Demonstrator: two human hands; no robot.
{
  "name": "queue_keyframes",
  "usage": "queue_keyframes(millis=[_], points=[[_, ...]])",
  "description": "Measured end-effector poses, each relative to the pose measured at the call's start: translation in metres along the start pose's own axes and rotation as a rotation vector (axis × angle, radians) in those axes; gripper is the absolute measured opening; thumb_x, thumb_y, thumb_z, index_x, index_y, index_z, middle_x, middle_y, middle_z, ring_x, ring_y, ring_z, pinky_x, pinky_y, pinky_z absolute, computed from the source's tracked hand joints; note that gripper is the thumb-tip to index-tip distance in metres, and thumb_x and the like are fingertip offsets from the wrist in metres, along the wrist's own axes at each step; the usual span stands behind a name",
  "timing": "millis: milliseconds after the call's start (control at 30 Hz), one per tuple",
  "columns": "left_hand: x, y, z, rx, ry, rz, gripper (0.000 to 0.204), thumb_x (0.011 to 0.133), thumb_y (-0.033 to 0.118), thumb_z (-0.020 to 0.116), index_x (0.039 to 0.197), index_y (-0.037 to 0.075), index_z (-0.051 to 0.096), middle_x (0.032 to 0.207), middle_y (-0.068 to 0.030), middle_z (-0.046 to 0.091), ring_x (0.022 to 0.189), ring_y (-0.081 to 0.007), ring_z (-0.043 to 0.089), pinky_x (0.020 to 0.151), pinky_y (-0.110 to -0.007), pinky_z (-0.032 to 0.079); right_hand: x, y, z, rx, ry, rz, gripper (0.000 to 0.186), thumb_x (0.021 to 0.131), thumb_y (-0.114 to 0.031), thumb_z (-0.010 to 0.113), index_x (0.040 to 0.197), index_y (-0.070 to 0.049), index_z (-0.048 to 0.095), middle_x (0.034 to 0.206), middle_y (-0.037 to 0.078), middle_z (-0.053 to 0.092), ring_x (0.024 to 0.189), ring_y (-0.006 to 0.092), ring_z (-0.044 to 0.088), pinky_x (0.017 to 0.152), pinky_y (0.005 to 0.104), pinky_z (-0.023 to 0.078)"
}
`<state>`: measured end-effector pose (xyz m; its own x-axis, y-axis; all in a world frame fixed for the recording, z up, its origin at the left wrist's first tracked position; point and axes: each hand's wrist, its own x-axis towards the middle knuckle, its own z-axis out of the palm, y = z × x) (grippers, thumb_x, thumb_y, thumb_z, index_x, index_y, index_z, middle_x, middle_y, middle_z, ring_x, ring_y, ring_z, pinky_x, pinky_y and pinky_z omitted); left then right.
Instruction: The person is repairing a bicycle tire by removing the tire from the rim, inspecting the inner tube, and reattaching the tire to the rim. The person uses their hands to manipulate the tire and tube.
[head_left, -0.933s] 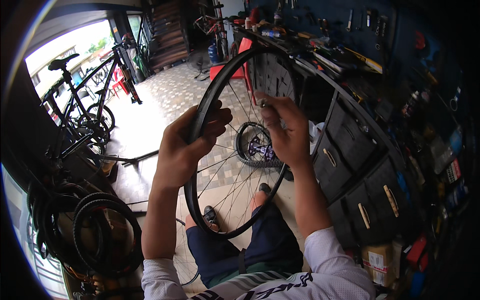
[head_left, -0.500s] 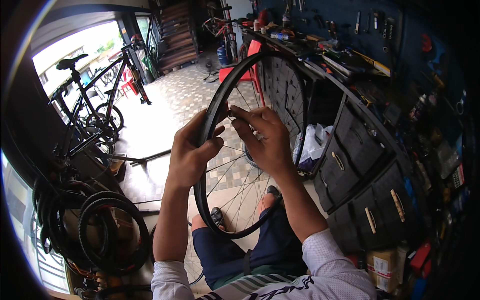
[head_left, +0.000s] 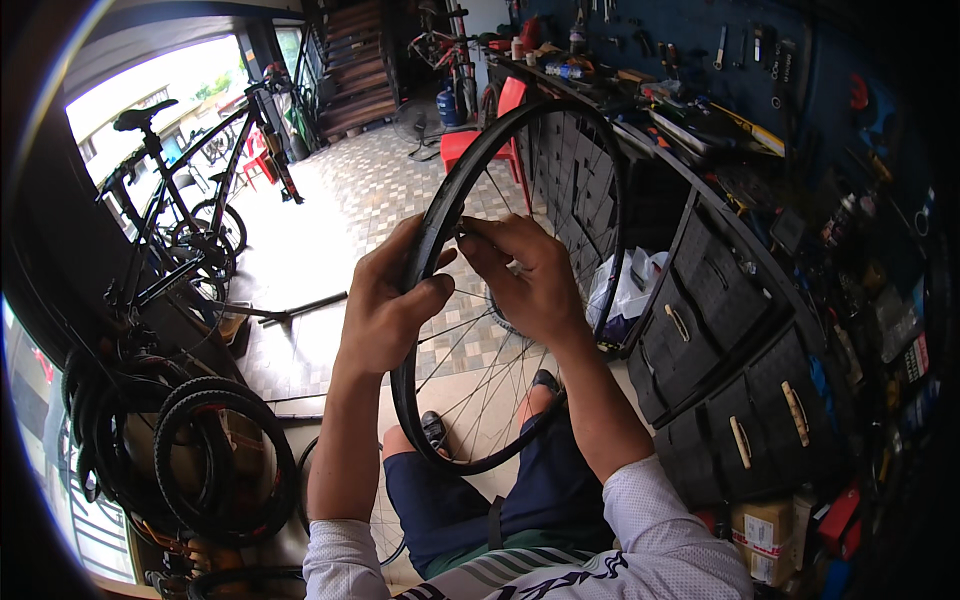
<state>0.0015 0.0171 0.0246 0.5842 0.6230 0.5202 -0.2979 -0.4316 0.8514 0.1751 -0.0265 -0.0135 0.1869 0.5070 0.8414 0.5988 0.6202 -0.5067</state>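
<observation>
A bicycle wheel (head_left: 621, 215) with a black rim and thin spokes stands upright before me, its lower edge between my thighs. My left hand (head_left: 392, 295) is wrapped round the left side of the rim, thumb on the inner face. On the inside of that rim, my right hand (head_left: 525, 270) pinches with thumb and forefinger at a small dark piece close to the rim. The fingers mostly cover this piece, so I cannot make out what it is.
Loose black tyres (head_left: 225, 460) hang in a stack at lower left. A bicycle (head_left: 190, 190) stands behind them. On the right runs a dark cabinet (head_left: 700, 330) under a cluttered workbench (head_left: 690, 130). A red chair (head_left: 510, 100) and a white plastic bag (head_left: 628, 280) are beyond the wheel.
The wheel's top has shifted slightly to the right. Both hands stay at the same part of the rim, the right one still pinching there.
</observation>
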Motion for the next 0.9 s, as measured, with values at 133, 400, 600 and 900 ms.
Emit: queue_keyframes(millis=[133, 400, 600, 900], points=[[-0.003, 0.006, 0.006, 0.001, 0.006, 0.0, 0.06, 0.078, 0.001, 0.06, 0.137, -0.008, 0.053, 0.124, -0.0111, 0.063, 0.117, -0.0168, 0.059, 0.11, -0.036, 0.043, -0.001, 0.005, -0.005, 0.322, -0.1, 0.139, 0.024, 0.098, -0.019, 0.068, 0.118, -0.006, 0.071, 0.083, 0.006, 0.067, 0.075, 0.013, 0.062, 0.067, 0.0277, 0.047], [-0.001, 0.006, 0.005, 0.101, -0.019, 0.024, 0.063, 0.077, -0.003, 0.056, 0.139, -0.008, 0.052, 0.123, -0.0131, 0.065, 0.102, -0.0122, 0.059, 0.088, -0.027, 0.047, -0.017, 0.009, 0.002, 0.333, 0.051, 0.093, 0.017, 0.102, -0.014, 0.062, 0.115, -0.003, 0.066, 0.085, 0.005, 0.069, 0.074, 0.0088, 0.062, 0.068, 0.0246, 0.049], [-0.004, 0.014, 0.017, 0.006, -0.021, -0.042, 0.06, 0.076, -0.008, 0.052, 0.137, -0.009, 0.053, 0.117, -0.0125, 0.068, 0.083, -0.0049, 0.057, 0.066, -0.019, 0.044, -0.011, 0.008, -0.002, 0.463, 0.039, 0.244, 0.028, 0.099, -0.02, 0.068, 0.119, -0.004, 0.055, 0.084, 0.006, 0.071, 0.07, 0.0083, 0.064, 0.066, 0.0244, 0.051], [-0.009, 0.016, 0.02, 0.107, 0.044, -0.021, 0.062, 0.074, -0.005, 0.057, 0.136, -0.01, 0.053, 0.106, -0.005, 0.064, 0.086, -0.0075, 0.056, 0.073, -0.019, 0.044, -0.017, 0.004, -0.004, 0.478, 0.118, 0.279, 0.03, 0.095, -0.02, 0.074, 0.11, -0.002, 0.055, 0.073, 0.007, 0.07, 0.058, 0.0094, 0.064, 0.056, 0.0234, 0.049]])
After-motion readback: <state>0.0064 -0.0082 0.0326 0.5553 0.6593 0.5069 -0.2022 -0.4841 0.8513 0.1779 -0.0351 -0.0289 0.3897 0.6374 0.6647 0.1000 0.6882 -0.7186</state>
